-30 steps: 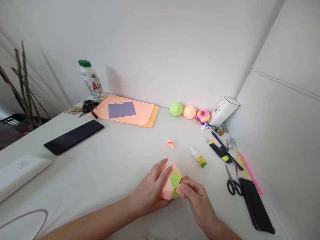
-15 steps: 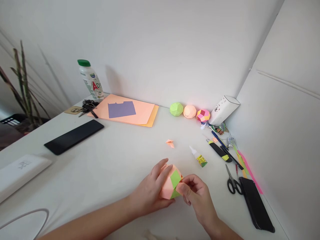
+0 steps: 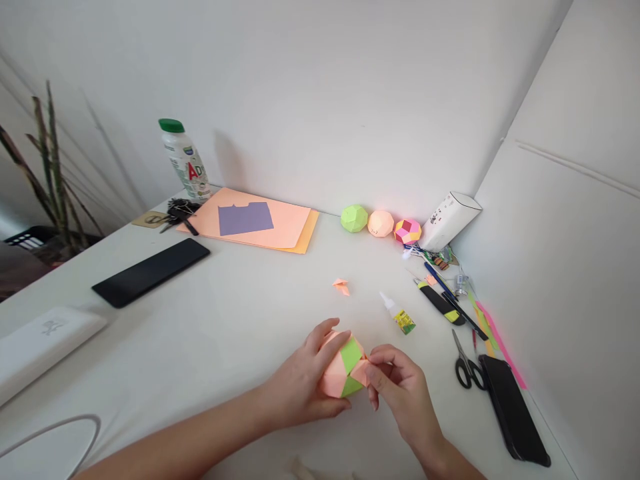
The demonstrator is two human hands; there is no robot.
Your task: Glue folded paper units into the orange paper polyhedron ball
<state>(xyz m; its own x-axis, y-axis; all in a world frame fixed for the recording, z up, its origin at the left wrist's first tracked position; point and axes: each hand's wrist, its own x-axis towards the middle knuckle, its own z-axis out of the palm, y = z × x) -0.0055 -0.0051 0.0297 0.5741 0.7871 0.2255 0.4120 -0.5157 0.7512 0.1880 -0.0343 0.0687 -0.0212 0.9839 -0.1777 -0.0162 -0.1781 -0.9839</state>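
Note:
A faceted paper ball [image 3: 334, 375] in peach and green is held just above or on the white table, near its front. My left hand [image 3: 307, 373] wraps around its left side, thumb below and fingers over the top. My right hand [image 3: 397, 387] pinches a small peach paper piece [image 3: 361, 372] at the ball's right side, where a gap shows between the facets. Behind the ball lies a small folded peach paper piece [image 3: 341, 287]. To the right of that is a small glue bottle [image 3: 399, 315] with a white nozzle, lying on its side.
Finished-looking paper balls in green [image 3: 354, 219], peach [image 3: 381, 224] and mixed colours [image 3: 407, 231] line the wall. On the right lie a utility knife [image 3: 440, 302], scissors [image 3: 467, 367] and a black phone [image 3: 514, 410]. Paper sheets [image 3: 290, 227] and a bottle [image 3: 185, 160] stand back left.
My right fingers have drawn back slightly to the right, and more of the peach piece at the ball's side shows. The left hand keeps its hold. The view has shifted slightly.

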